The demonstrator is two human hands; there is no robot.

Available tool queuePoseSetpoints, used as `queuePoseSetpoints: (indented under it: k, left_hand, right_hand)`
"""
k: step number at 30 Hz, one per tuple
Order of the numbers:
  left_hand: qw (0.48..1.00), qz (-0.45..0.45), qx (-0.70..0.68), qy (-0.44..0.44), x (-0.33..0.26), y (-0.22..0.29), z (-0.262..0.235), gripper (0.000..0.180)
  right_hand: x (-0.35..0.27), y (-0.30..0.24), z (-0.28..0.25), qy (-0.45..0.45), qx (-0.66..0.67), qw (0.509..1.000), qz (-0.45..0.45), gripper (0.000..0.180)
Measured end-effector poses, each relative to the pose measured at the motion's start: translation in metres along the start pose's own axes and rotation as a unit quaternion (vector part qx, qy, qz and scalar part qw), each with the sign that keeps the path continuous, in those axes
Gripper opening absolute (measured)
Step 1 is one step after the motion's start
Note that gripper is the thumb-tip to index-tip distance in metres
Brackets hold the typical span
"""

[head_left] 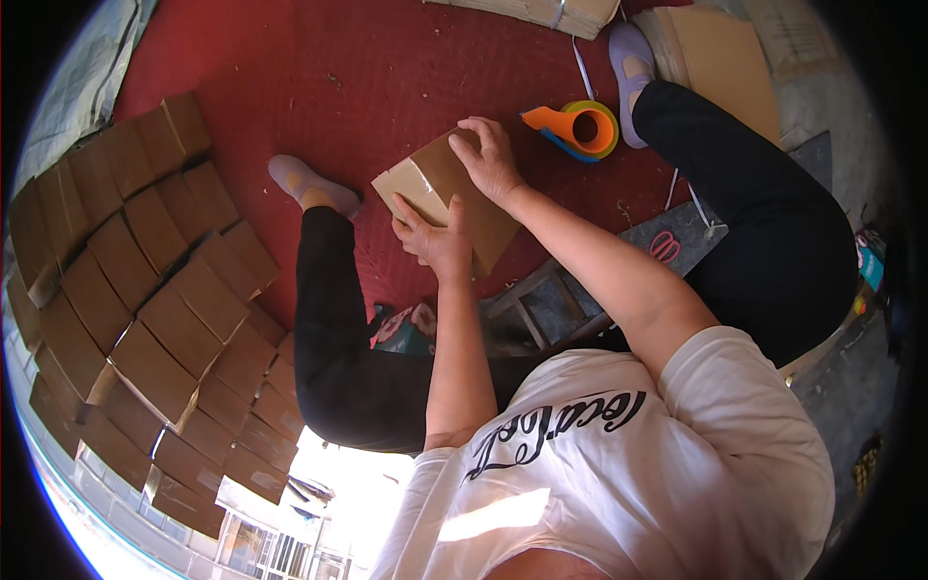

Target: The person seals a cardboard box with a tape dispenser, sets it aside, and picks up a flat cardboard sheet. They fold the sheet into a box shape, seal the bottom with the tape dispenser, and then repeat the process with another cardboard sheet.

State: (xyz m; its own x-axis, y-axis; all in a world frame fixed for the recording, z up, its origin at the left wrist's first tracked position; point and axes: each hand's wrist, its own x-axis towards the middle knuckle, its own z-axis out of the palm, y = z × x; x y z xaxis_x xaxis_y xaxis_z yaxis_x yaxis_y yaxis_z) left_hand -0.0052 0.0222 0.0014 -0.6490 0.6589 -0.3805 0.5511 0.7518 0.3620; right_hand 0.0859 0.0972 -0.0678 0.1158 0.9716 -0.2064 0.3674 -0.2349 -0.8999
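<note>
Both hands on one cardboard box [447, 198], held over my lap above the red carpet [387, 68]. L hand [433, 239] clamps the near lower edge, thumb up on the side face, fingers wrapped under. R hand [491, 159] lies palm-down on the top face, fingers curled over the far edge, pressing it. So both closed on the box, box tilted, one corner pointing away from me.

L to R: big stack of finished boxes [155, 290] at far left, many rows, leaning, well apart from my hands. Next my L leg in black trousers [333, 329], foot in a grey slipper [304, 182] on the carpet just L of the box. Box w/ both hands at centre. Below it a small wooden stool frame [541, 309], partly hidden by my arm. R of the box an orange-and-yellow tape dispenser [578, 128] on the carpet, near but not touching. Red-handled scissors [664, 246] on a dark mat by my R leg. Flat cardboard sheets [720, 58] top R, another bundled pile [551, 12] at the top edge.
</note>
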Motion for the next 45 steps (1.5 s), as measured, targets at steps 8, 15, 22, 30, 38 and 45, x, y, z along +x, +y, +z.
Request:
queuePoseSetpoints:
  k: [8, 15, 22, 30, 38, 45]
  left_hand:
    - [1.0, -0.002, 0.025, 0.004, -0.003, 0.002, -0.002, 0.101]
    - [0.999, 0.019, 0.051, 0.001, -0.011, 0.013, 0.005, 0.109]
    - [0.997, 0.039, 0.058, 0.016, -0.016, 0.012, 0.008, 0.109]
    - [0.998, 0.03, 0.057, 0.022, -0.016, 0.019, 0.012, 0.105]
    - [0.998, 0.011, 0.06, 0.019, -0.023, 0.023, 0.005, 0.106]
    - [0.991, 0.083, -0.104, 0.019, -0.043, 0.035, 0.011, 0.063]
  right_hand:
    - [0.016, -0.059, 0.003, -0.03, -0.048, 0.998, -0.03, 0.052]
    - [0.028, -0.046, 0.023, 0.019, -0.041, 0.995, -0.091, 0.047]
    - [0.028, 0.003, 0.024, 0.037, 0.01, 0.999, -0.023, 0.041]
    - [0.045, 0.04, 0.022, 0.037, -0.058, 0.997, -0.036, 0.037]
    - [0.034, -0.03, -0.007, 0.03, -0.031, 0.999, -0.005, 0.037]
    - [0.045, -0.058, -0.013, -0.033, -0.337, 0.932, -0.129, 0.042]
